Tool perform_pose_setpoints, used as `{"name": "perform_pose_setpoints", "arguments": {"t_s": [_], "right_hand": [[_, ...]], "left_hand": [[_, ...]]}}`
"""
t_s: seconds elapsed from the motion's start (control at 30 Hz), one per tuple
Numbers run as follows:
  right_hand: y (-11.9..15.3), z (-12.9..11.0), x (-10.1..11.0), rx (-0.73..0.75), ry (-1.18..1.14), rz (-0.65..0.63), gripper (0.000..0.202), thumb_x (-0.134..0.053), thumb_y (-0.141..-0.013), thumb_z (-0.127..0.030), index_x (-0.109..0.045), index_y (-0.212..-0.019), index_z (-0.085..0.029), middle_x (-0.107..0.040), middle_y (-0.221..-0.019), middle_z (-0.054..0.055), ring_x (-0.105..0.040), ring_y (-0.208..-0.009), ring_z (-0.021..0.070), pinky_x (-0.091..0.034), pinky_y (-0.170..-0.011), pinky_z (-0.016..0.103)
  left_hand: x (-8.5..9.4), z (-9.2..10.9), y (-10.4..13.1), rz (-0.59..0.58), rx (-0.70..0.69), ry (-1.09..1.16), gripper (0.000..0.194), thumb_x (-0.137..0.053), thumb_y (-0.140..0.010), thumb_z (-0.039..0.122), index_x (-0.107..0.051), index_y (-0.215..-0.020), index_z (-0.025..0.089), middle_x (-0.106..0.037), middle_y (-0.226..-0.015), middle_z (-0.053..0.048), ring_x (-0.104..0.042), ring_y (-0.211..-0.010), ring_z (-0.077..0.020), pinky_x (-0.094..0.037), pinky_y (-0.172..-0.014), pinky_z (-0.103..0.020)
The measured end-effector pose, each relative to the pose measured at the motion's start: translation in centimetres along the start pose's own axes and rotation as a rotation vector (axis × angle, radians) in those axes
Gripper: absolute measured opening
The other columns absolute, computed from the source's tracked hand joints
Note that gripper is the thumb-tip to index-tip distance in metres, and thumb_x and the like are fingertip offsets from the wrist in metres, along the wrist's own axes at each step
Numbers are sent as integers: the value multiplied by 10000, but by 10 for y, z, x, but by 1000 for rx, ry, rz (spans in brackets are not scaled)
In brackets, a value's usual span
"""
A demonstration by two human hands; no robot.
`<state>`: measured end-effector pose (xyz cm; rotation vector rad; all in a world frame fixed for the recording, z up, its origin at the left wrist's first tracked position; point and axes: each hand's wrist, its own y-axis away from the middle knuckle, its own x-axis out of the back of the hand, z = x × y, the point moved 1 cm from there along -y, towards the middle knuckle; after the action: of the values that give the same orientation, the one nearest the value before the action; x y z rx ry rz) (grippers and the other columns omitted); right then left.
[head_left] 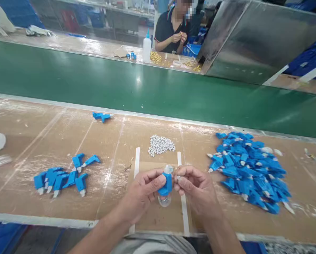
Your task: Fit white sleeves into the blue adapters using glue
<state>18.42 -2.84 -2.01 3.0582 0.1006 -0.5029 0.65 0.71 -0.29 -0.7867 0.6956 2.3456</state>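
Our left hand (148, 186) clamped one blue part (165, 187); whether our right hand (194, 183) held anything, we couldn't tell. One grey heap (161, 145) lay toward the table's (112, 208) far edge.

the held piece (166, 185) is blue, the pellets (161, 145) pale grey, the long strip (131, 88) green.

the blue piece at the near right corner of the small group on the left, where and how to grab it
Probably pinch the blue piece across its body, coming from above and its right: the neighbouring blue pieces lie to its left and beyond it. The body looks wider than the whitish tip, which points toward you and offers less to hold.
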Motion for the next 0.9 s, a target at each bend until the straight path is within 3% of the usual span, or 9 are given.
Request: {"name": "perform_pose_setpoints", "arguments": {"t_s": [0.13, 0.37, 0.6, 0.8, 0.9], "right_hand": [[4, -12, -12, 38, 143, 84, 69, -709, -962, -285, -725, -940, -221, -655, -823, 19, -611, -733, 144, -507, -667, 237], [2, -12, -24, 52, 178, 106, 75, -728, -937, -286, -740, -907, -219, -613, -865, 21, -590, -729, 145, -490, -641, 240], [2, -8, -25, 43, 187, 93, 54, -709, -951, -263, -734, -916, -229, -606, -879, 15, -593, -784, 162, -488, -697, 262], [3, -9, -25, 52, 342, 131, 71, -708, -954, -278, -739, -915, -228, -647, -897, 30, -615, -856, 192, -496, -764, 297], [2, -6, -22, -12, 242, 113, 51, -735, -936, -279, -735, -911, -234, -665, -886, 20, -623, -814, 179, -509, -722, 284]], "left_hand": [[1, -3, 3, 24, -80, -92, 245, -662, -930, 374, -771, -1055, 194, -674, -908, -46, -567, -808, -109, -462, -764, -219], [8, -8, 3, 29, -139, -148, 266, -642, -948, 343, -752, -1169, 244, -711, -967, -42, -616, -901, -137, -463, -788, -224], [7, -5, 2, 52, -192, -206, 258, -671, -924, 346, -775, -1129, 227, -695, -888, -33, -604, -832, -131, -464, -754, -219], [7, -2, 3, 93, -248, -317, 233, -659, -929, 339, -791, -1064, 201, -636, -823, -25, -573, -799, -131, -449, -749, -226], [7, 0, 5, 89, -275, -372, 222, -643, -939, 330, -789, -1038, 195, -611, -805, -23, -559, -783, -134, -442, -736, -232]]}}
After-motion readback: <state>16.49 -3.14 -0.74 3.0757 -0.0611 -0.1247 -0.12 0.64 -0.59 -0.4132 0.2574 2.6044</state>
